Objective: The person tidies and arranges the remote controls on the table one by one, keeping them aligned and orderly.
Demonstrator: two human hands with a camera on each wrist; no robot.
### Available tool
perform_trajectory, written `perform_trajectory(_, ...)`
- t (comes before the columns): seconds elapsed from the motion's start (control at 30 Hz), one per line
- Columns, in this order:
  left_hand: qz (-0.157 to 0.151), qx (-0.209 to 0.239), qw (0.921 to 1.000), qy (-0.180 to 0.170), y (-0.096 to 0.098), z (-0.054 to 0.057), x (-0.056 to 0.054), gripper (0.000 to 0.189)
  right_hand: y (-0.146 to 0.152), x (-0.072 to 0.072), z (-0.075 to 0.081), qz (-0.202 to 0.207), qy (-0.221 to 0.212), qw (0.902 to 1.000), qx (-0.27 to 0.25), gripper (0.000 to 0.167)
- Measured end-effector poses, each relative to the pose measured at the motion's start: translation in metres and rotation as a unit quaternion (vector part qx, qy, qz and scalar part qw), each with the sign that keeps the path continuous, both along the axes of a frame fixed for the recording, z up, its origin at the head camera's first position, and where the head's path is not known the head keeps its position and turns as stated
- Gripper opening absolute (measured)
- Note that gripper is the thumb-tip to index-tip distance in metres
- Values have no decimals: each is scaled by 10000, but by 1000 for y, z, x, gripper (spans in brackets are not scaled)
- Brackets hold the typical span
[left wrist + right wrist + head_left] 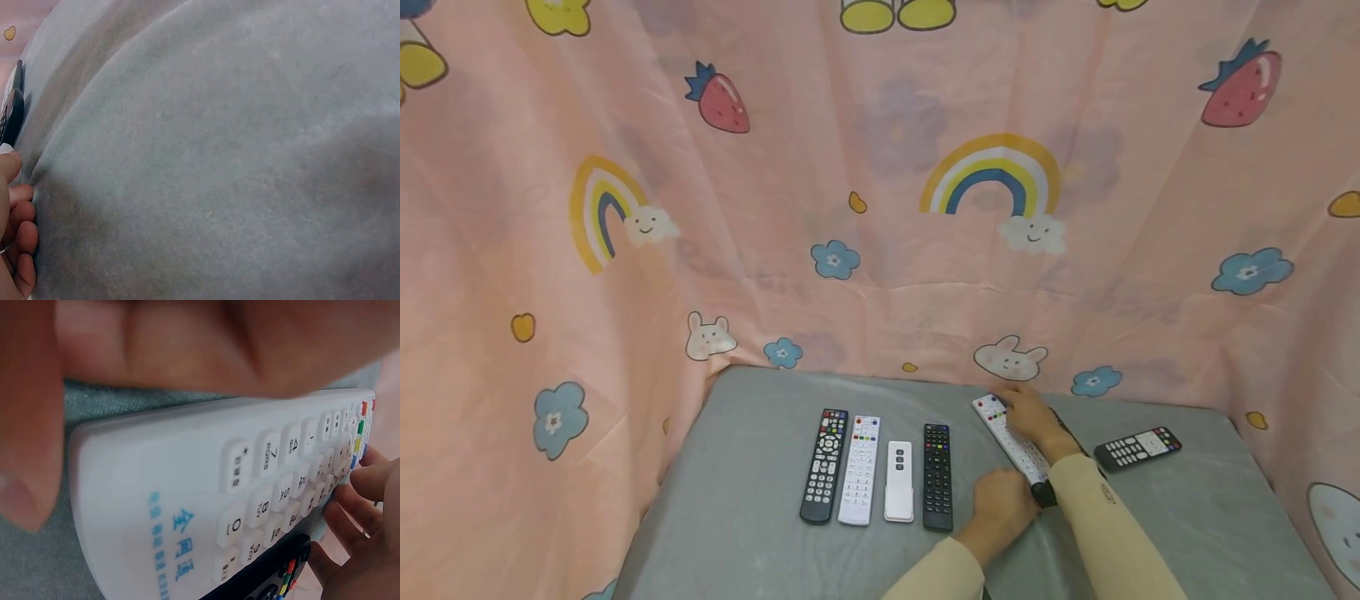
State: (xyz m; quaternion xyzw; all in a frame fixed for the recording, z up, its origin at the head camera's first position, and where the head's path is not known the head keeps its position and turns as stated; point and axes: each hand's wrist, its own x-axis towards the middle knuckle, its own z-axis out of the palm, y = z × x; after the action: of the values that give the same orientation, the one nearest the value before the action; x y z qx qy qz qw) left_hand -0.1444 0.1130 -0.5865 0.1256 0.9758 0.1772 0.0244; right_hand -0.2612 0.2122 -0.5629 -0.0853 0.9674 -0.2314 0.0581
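Observation:
A long white remote control (1009, 433) lies slanted on the grey cloth. My right hand (1033, 421) grips its far end, with the thumb and fingers (359, 503) along the edge by the coloured buttons. Close to the near end of this remote is my left hand (1003, 500), its fingertips (26, 237) curled low over the cloth. Blurred fingers overlap the remote's side in the right wrist view, and I cannot tell whether the left hand holds it. Blue lettering and number buttons show on the white remote control (269, 481) there.
Left of the hands stand a black remote (937, 492), a small white remote (898, 492), a long white remote (857, 492) and a black remote with pale buttons (820, 475), side by side. Another black remote (1138, 448) lies at the right. A pink patterned curtain (895, 308) hangs behind.

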Motion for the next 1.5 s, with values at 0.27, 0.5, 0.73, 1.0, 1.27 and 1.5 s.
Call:
perform_trajectory(0.27,79,113,9997,-200,-1,2,-1,35,0,1,2,8,7,10000,-44,49)
perform_trajectory(0.5,110,115,9997,188,0,-2,-1,34,0,1,1,9,-8,9999,-139,49)
perform_trajectory(0.73,177,-8,9992,363,1,-3,-1,25,1,1,0,58,66,9998,-150,50)
perform_trajectory(1.0,156,-21,9989,432,2,-8,-1,23,2,1,-2,16,25,9998,-187,52)
perform_trajectory(1.27,-25,144,9984,543,-1,-8,1,33,3,0,-5,-73,-13,9992,-385,57)
perform_trajectory(1.5,-288,53,9969,726,-5,0,3,37,3,-3,-5,-119,-77,9996,-256,53)
